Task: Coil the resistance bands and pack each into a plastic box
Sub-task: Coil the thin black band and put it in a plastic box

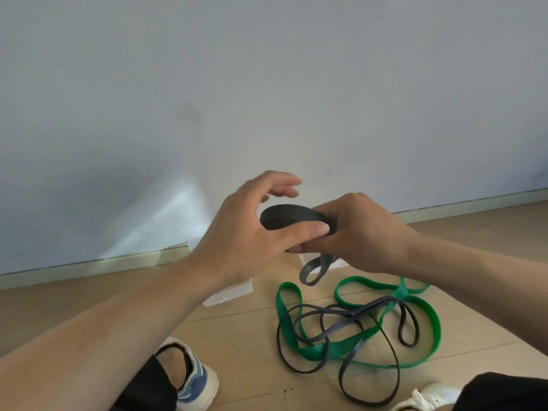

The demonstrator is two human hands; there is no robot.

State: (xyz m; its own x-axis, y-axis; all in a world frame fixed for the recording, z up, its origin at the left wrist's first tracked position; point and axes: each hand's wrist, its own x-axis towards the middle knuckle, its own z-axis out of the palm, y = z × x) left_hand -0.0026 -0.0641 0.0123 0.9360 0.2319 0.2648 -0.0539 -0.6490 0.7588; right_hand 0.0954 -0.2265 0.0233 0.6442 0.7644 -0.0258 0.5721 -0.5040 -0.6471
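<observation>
Head view: nearest on the floor (252, 345), a green band (427, 314) and a thin dark band (367, 351) lie tangled, uncoiled. Above, a grey band (292, 216) is mostly coiled, pinched by the right hand (364, 232), thumb-steadied by the left hand (252, 232), fingers spread. A plastic box (228, 295) is partly hidden behind.
</observation>
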